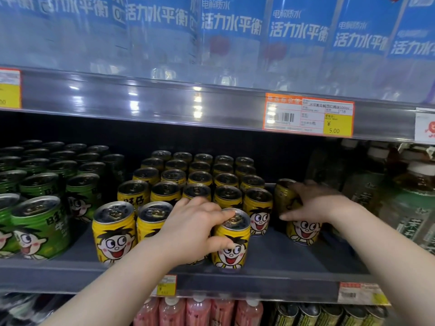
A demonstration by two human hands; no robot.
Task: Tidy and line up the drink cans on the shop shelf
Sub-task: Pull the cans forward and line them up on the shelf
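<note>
the yellow cans (231,241) look like glossy printed metal with ribbed shoulders and shiny lids, under a smooth clear-plastic price rail (164,102).

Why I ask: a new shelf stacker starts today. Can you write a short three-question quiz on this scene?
1. True or false: the left hand grips a green metal can.
2. The yellow cartoon-face metal can under the right hand stands: A) among the green cans, B) right of the yellow block of cans, C) on the upper shelf.
3. Fill in: the orange-and-yellow paper price tag reads ¥ ____.
Key: 1 false, it grips the front yellow cartoon-face can; 2 B; 3 5.00.
</note>
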